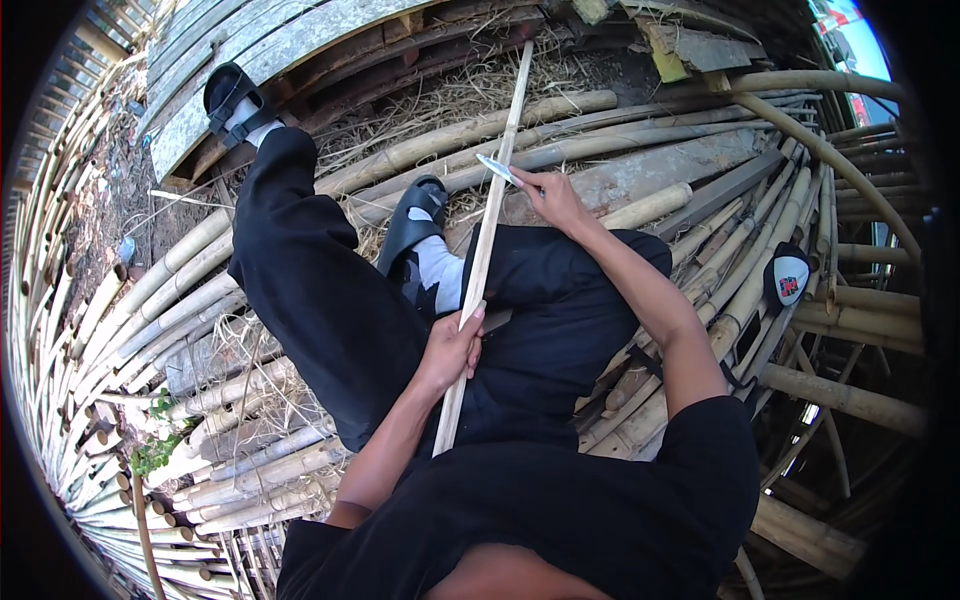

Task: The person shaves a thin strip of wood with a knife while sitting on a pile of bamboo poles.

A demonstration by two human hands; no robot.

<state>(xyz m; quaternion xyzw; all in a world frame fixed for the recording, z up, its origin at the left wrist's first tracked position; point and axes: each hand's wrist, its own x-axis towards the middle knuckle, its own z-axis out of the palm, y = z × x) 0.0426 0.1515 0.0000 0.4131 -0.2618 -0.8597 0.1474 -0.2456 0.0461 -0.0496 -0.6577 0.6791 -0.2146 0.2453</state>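
Note:
A long, pale bamboo strip runs from my lap up and away toward the wooden platform. My left hand is closed round its near part, above my thigh. Farther out, my right hand grips a knife by its handle, which the fingers mostly hide. The knife's bright blade points left and lies across the strip, seemingly touching it. Beyond the blade, the strip's far end reaches the platform's edge.
Bamboo poles lie in layers under and around my legs. A weathered plank platform stands at the far left. On the right, a black and white cap rests on the poles. Green leaves poke up at lower left.

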